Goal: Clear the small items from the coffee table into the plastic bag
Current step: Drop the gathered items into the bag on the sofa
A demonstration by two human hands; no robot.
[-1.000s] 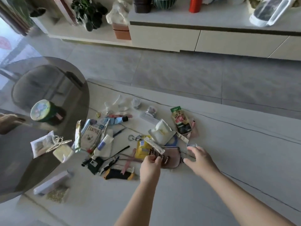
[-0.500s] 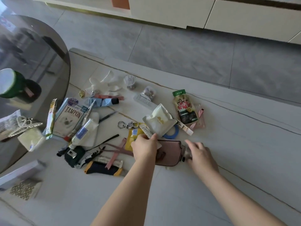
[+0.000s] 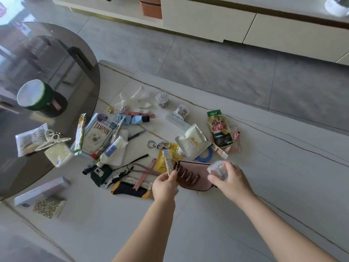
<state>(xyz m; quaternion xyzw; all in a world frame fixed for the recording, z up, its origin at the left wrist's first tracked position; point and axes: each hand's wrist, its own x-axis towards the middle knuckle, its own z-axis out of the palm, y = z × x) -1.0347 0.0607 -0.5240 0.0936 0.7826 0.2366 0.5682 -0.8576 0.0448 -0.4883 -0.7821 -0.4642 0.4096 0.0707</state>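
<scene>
Left hand (image 3: 164, 186) pinched brown claw clip (image 3: 186, 173) and slim sachet (image 3: 168, 164); right hand (image 3: 229, 179) gripped small clear container (image 3: 217, 168) above pink pouch (image 3: 196, 178).

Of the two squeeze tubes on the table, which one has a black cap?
The light-blue tube lying near the white petals; the white tube with the blue label has a white cap.

The surface (image 3: 264, 186) looked like smooth, pale veined stone with a slight sheen. The round side top (image 3: 47, 59) was glossy smoked glass; the hair claw (image 3: 187, 173) shiny brown plastic.
</scene>
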